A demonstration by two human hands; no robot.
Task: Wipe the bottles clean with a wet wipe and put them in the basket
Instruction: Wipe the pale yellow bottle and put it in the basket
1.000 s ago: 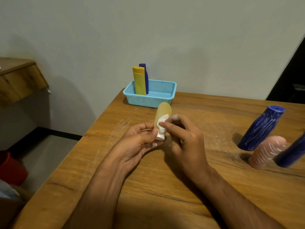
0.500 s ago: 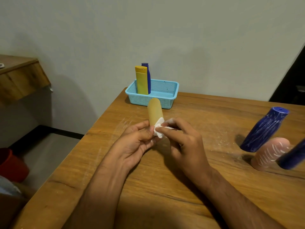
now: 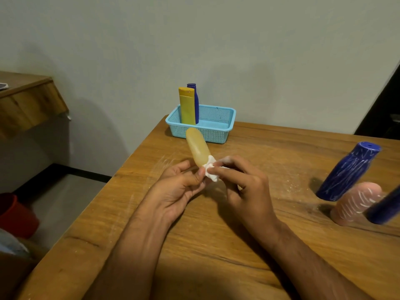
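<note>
Hands mid-table, left hand (image 3: 179, 187) grips amber bottle (image 3: 198, 148) base, right hand (image 3: 244, 187) pinches wet wipe (image 3: 211, 172) vs bottle

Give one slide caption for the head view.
Left hand holds amber bottle; right hand wipes it with white wipe.

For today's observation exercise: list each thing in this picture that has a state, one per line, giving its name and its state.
amber bottle: held up, tilted, being wiped
wet wipe: crumpled, pressed on the amber bottle's lower end
left hand: grips the amber bottle
right hand: pinches the wet wipe
basket: holds two upright bottles
yellow bottle: upright, in basket
streaked blue bottle: unwiped, on table
pink bottle: streaked, unwiped
</note>
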